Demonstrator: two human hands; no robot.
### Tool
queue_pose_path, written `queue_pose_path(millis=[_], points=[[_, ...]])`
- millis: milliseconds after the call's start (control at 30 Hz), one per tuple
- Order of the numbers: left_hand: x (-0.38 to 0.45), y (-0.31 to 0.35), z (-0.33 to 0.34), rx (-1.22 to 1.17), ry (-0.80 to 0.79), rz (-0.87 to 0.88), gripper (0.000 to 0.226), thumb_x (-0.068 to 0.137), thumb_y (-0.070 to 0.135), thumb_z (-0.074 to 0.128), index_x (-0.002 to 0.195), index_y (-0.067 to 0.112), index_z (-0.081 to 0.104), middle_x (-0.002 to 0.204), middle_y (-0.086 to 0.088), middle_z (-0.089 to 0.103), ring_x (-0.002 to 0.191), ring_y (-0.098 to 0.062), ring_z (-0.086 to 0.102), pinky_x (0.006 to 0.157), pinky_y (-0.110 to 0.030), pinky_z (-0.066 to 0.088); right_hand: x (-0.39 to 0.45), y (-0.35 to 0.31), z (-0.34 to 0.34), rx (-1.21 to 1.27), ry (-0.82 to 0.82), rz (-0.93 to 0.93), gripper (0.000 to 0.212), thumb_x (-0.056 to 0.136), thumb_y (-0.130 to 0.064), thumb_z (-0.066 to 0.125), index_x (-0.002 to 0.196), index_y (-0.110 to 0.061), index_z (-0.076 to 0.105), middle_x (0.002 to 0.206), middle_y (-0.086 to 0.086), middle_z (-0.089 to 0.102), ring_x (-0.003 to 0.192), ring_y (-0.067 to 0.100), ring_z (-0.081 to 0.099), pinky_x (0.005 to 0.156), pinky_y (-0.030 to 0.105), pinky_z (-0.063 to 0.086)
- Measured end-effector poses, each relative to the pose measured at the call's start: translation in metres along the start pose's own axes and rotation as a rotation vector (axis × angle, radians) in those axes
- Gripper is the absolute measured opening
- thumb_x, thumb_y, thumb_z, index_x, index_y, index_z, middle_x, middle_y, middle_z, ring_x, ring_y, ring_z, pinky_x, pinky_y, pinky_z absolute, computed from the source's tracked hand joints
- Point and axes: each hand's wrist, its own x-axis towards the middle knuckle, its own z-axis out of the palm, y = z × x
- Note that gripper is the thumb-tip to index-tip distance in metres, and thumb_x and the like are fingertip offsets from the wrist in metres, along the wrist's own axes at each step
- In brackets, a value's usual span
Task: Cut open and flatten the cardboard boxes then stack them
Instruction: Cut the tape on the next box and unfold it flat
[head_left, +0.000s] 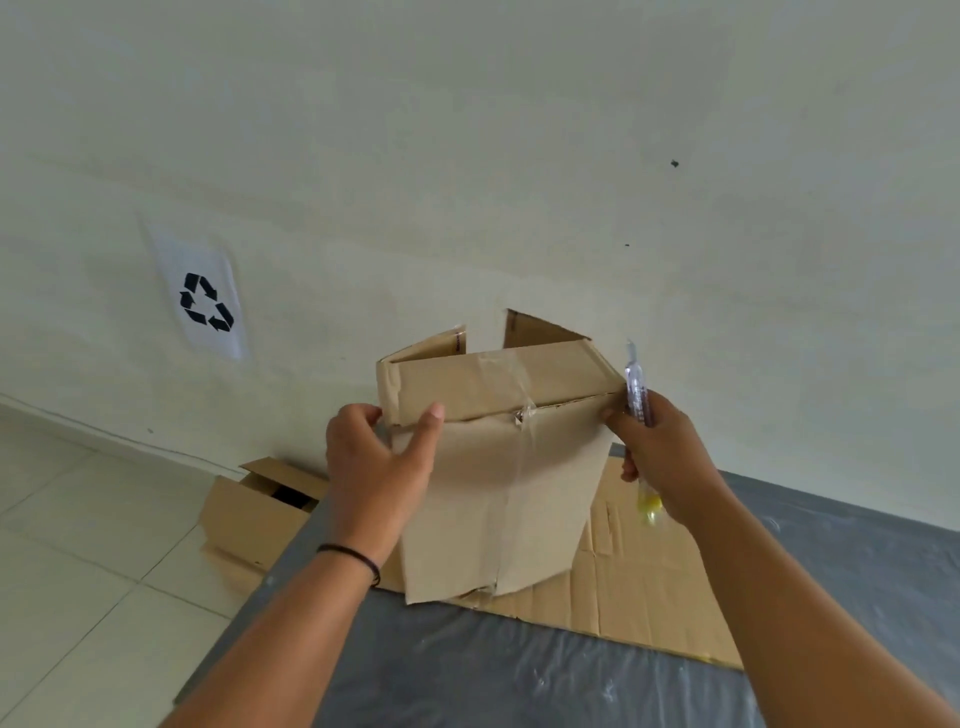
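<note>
While both hands grip it, cardboard box (498, 457) upright, flaps up, left hand (374, 462), right hand (660, 452) clutching cutter (636, 387).

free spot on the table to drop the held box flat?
Bare grey table in front, between the forearms and the near edge of the flattened cardboard; more at right beyond that sheet. The far left corner is crowded: the held box, left hand, and boxes on the floor alongside.

Looks like a bare recycling corner — recycling sign (208, 301) taped on a plain wall (467, 156). Tiled floor (78, 519), plastic-covered grey table (519, 675).
</note>
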Motion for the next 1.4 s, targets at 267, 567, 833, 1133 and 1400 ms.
queue_pose_path(millis=[267,567,833,1133,1400], points=[[0.029,0.024,0.017,0.441,-0.284,0.882,0.026,0.083,0.034,0.062,0.1,0.017,0.074,0.102,0.002,0.069,0.088,-0.02,0.066,0.087,-0.048,0.048,-0.01,0.008,0.011,-0.136,0.239,-0.085,0.025,0.09,-0.041,0.058,0.085,-0.018,0.051,0.075,0.001,0.054,0.063,0.017,0.047,0.052,0.03,0.036],[0.018,0.039,0.045,0.474,-0.179,0.835,0.016,0.076,0.008,0.066,0.087,0.019,0.069,0.093,0.003,0.065,0.08,-0.021,0.062,0.092,-0.05,0.04,-0.087,0.006,0.056,-0.144,0.184,-0.101,0.025,0.098,-0.042,0.035,0.084,-0.022,0.043,0.083,-0.004,0.052,0.069,0.009,0.05,0.053,0.027,0.036],[0.012,0.042,0.057,0.466,-0.164,0.729,0.012,0.078,0.03,0.073,0.074,0.026,0.063,0.084,0.009,0.058,0.078,-0.016,0.058,0.092,-0.059,0.04,-0.082,0.022,0.069,-0.207,0.121,-0.181,0.01,0.1,-0.023,0.035,0.095,-0.019,0.043,0.067,0.001,0.053,0.059,0.018,0.049,0.048,0.033,0.032],[0.012,0.045,0.059,0.404,-0.177,0.551,0.007,0.079,0.031,0.072,0.076,0.032,0.066,0.094,0.014,0.059,0.096,-0.014,0.057,0.106,-0.058,0.025,-0.07,0.022,0.07,-0.221,0.092,-0.208,0.013,0.1,-0.024,0.035,0.097,-0.018,0.046,0.061,-0.002,0.047,0.052,0.017,0.041,0.045,0.032,0.026],[0.013,0.049,0.059,0.401,-0.197,0.468,0.011,0.081,0.033,0.069,0.071,0.034,0.064,0.097,0.014,0.06,0.1,-0.012,0.055,0.107,-0.054,0.025,-0.07,0.022,0.072,-0.209,0.094,-0.252,0.013,0.101,-0.024,0.035,0.097,-0.019,0.047,0.061,-0.002,0.048,0.05,0.014,0.04,0.044,0.029,0.024]])
